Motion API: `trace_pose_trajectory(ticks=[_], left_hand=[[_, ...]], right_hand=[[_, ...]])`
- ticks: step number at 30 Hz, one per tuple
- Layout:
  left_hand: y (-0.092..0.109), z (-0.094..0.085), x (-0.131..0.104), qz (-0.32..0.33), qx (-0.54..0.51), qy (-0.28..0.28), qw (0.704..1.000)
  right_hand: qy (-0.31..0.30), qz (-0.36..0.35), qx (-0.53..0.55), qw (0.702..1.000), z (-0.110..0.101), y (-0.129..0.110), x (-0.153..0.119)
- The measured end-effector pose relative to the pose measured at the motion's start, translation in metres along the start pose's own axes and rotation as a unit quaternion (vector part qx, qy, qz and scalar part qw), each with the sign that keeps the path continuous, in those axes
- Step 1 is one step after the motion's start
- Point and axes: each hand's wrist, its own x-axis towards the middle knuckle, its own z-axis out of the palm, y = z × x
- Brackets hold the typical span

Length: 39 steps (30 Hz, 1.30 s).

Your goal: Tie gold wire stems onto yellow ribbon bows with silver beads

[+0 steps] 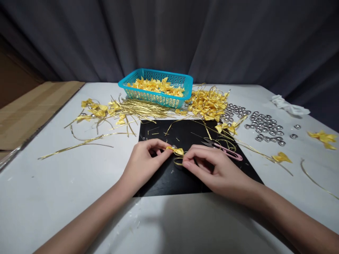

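Over a black mat (pixel 164 183), my left hand (pixel 147 158) pinches one side of a small yellow ribbon bow (pixel 179 151) with a silver bead at its centre. My right hand (pixel 212 165) is closed at the bow's other side, thumb and forefinger pinched on a thin gold cord (pixel 178 162) that curves in a loop below the bow. Pink-handled thread snips (pixel 233 154) lie on the mat just beyond my right hand, partly covered by it. Short gold cord clippings are scattered across the mat.
A blue basket (pixel 189 84) of yellow bows stands at the back. Before it lie gold cords (pixel 143 107), with a heap of yellow bows (pixel 208 104) to their right. Silver beads (pixel 265 123) spread further right, near a crumpled white cloth (pixel 290 106). Cardboard (pixel 34 109) borders the left.
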Motion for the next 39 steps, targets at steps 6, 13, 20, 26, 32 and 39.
trace_pose_trajectory(ticks=[6,13,20,26,32,39], left_hand=[[0.002,0.010,-0.005,-0.018,-0.108,-0.046,0.993],[0.004,0.008,-0.004,-0.051,-0.238,-0.121,0.962],[0.010,0.003,-0.004,-0.061,-0.202,-0.124,0.970],[0.009,0.005,-0.005,-0.059,-0.175,-0.134,0.974],[0.011,0.004,-0.006,-0.064,-0.178,-0.133,0.973],[0.011,0.005,-0.003,-0.073,-0.177,-0.119,0.974]], right_hand=[[-0.019,-0.057,-0.031,0.998,0.005,-0.001,-0.003],[0.081,-0.054,-0.079,0.992,0.006,0.002,-0.006],[0.094,-0.062,-0.144,0.983,0.005,0.002,-0.006],[0.100,-0.046,-0.161,0.981,0.004,0.001,-0.009],[0.086,-0.037,-0.142,0.985,0.005,0.003,-0.006],[0.081,-0.106,-0.210,0.969,0.006,0.005,-0.010]])
